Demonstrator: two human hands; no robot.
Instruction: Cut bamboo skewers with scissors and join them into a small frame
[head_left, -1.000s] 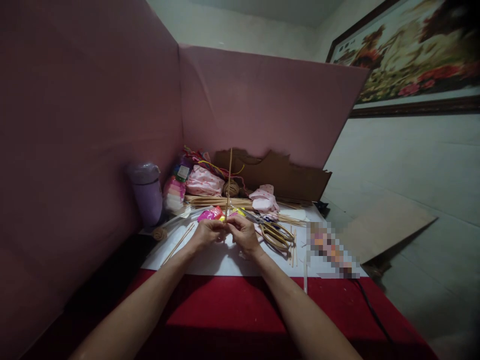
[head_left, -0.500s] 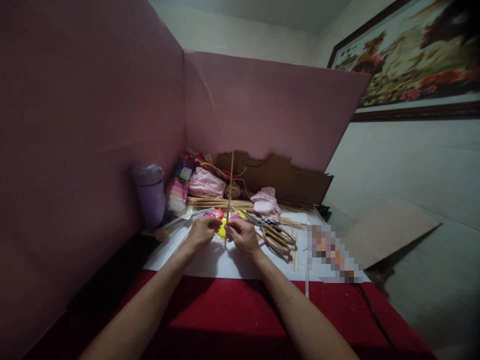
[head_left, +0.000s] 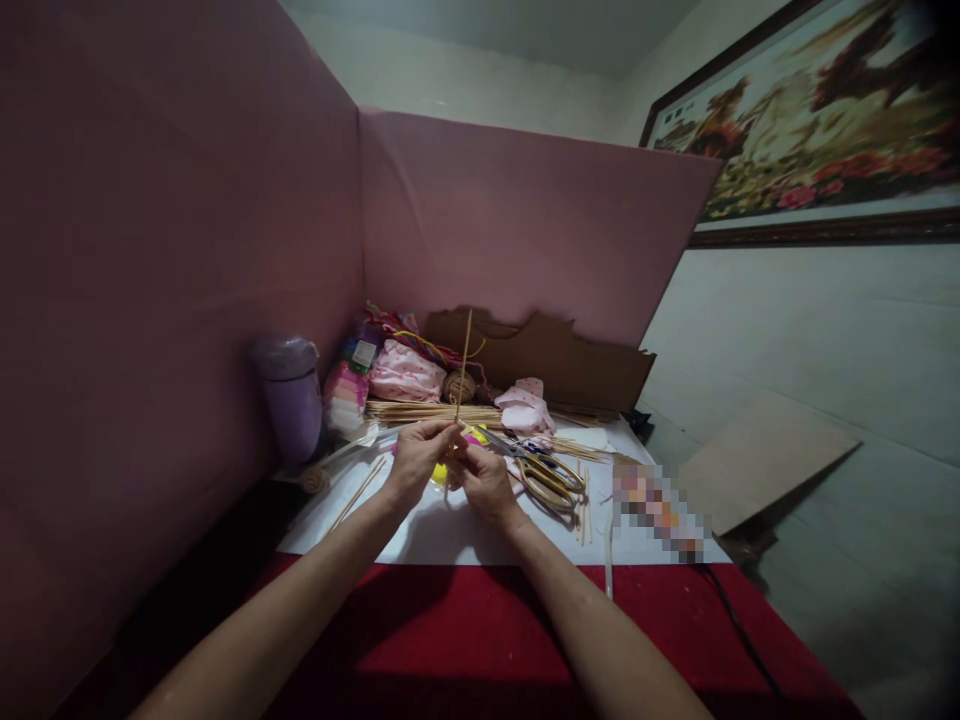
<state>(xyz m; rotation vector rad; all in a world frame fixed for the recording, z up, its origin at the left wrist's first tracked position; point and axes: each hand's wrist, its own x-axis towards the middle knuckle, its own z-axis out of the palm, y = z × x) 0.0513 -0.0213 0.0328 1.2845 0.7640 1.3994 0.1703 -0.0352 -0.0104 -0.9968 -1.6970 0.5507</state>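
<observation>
A person's two bare hands meet over the middle of the tabletop point(head_left: 450, 640), holding a thin wooden stick point(head_left: 466, 355) between them. The stick stands nearly upright, its top leaning slightly right; most of its length rises above the fingers, and a short piece shows beneath. The left hand point(head_left: 421, 460) is closed, thumb and fingertips pinching the stick. The right hand point(head_left: 486, 482), just beside it and slightly lower, is closed around the lower part, fingers curled in; the exact finger contact is partly hidden.

Red cloth covers the tabletop's near edge, with a white sheet point(head_left: 555, 545) lying beyond it. Just behind the hands, partly covered by them, is something bright yellow point(head_left: 440, 475). To the right of the right hand lie scissors with gold handles point(head_left: 541, 466), and beside those, a few short sticks point(head_left: 587, 510). Other loose sticks point(head_left: 357, 495) lie left of the left hand.

Toward the far edge is a long bundle of sticks point(head_left: 420, 412), with a ball of brown twine point(head_left: 457, 386) behind it, between two crumpled pink spotted cloths point(head_left: 405, 372). Colourful yarn point(head_left: 420, 335) is heaped behind the left cloth. A purple cup point(head_left: 292, 415) stands near the far left corner; torn brown cardboard point(head_left: 540, 350) leans along the back.
</observation>
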